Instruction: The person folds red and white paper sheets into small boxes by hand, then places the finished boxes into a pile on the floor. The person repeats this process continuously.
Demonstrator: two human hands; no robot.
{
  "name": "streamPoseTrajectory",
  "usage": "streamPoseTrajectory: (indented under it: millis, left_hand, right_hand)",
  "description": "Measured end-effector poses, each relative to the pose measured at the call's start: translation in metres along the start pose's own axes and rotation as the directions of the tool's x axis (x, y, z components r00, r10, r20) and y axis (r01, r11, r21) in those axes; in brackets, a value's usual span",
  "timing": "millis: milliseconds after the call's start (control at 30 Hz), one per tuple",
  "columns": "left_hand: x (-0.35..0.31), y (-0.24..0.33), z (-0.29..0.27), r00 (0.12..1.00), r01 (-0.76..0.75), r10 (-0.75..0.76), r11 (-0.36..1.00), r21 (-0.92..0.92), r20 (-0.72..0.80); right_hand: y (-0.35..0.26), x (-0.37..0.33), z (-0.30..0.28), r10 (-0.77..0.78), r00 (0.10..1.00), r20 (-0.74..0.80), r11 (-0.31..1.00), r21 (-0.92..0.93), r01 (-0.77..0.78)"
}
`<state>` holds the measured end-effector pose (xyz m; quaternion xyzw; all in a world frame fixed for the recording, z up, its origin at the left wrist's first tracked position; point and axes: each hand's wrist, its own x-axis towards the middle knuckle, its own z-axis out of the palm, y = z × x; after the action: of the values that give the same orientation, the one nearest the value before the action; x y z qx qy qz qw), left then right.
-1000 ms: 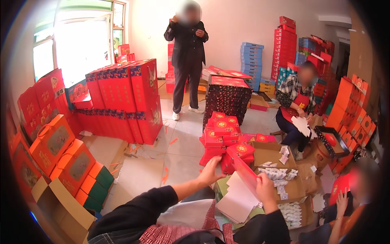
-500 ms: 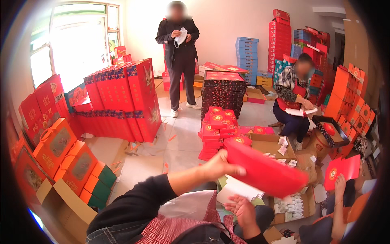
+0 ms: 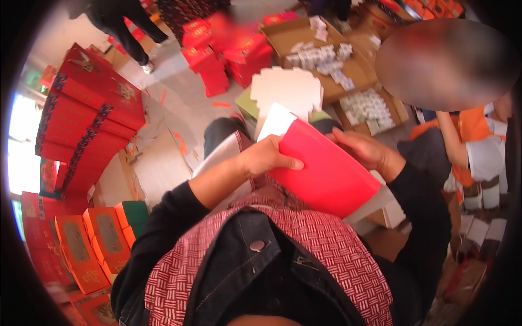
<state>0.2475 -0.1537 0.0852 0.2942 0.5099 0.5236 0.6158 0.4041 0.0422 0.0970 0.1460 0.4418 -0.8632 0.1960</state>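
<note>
A red cardboard piece (image 3: 326,174) with a white flap at its far left end is in front of my body. My left hand (image 3: 266,156) is closed on its left side, the thumb lying on the red face. My right hand (image 3: 370,149) touches the right edge with its fingers stretched out along it. Just beyond my hands lie white die-cut cardboard blanks (image 3: 285,92) with tabbed edges, stacked above something green near my knees. The underside of the red piece is hidden.
Red boxes (image 3: 209,68) are piled on the floor ahead. Cardboard trays (image 3: 364,60) hold small white pieces. Large red boxes (image 3: 98,108) and orange boxes (image 3: 81,244) stand at left. A co-worker in orange (image 3: 470,127) sits close on my right; another person (image 3: 133,30) stands far left.
My view has tipped downward. The red cardboard piece has come in from the far right to my front, still in my left hand. My right hand, free before, now touches its edge.
</note>
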Motion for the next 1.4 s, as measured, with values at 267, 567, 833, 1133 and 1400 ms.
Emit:
streamPoseTrajectory:
  millis: [267, 567, 833, 1133, 1400]
  left_hand:
    - [-0.004, -0.031, 0.010, 0.998, 0.021, -0.016, 0.996, 0.091, -0.059]
    - [-0.026, -0.029, -0.004, 0.946, -0.313, 0.324, 0.917, 0.249, -0.003]
    - [-0.033, -0.022, -0.003, 0.932, -0.306, 0.362, 0.767, 0.564, 0.013]
    - [-0.047, -0.028, -0.004, 0.904, -0.336, 0.426, 0.762, 0.554, -0.037]
    - [-0.033, -0.051, -0.007, 0.935, -0.074, 0.220, 0.888, 0.453, -0.278]
  right_hand:
    - [0.010, 0.006, 0.004, 0.084, 0.986, -0.141, 0.969, -0.220, -0.114]
    - [0.015, 0.025, -0.001, 0.068, 0.978, -0.199, 0.939, -0.318, -0.130]
    - [-0.007, 0.052, 0.011, 0.136, 0.986, -0.099, 0.909, -0.383, -0.164]
    - [-0.008, 0.055, 0.011, 0.191, 0.969, -0.155, 0.862, -0.446, -0.241]
    - [-0.011, 0.056, 0.026, 0.151, 0.988, -0.033, 0.816, -0.560, -0.144]
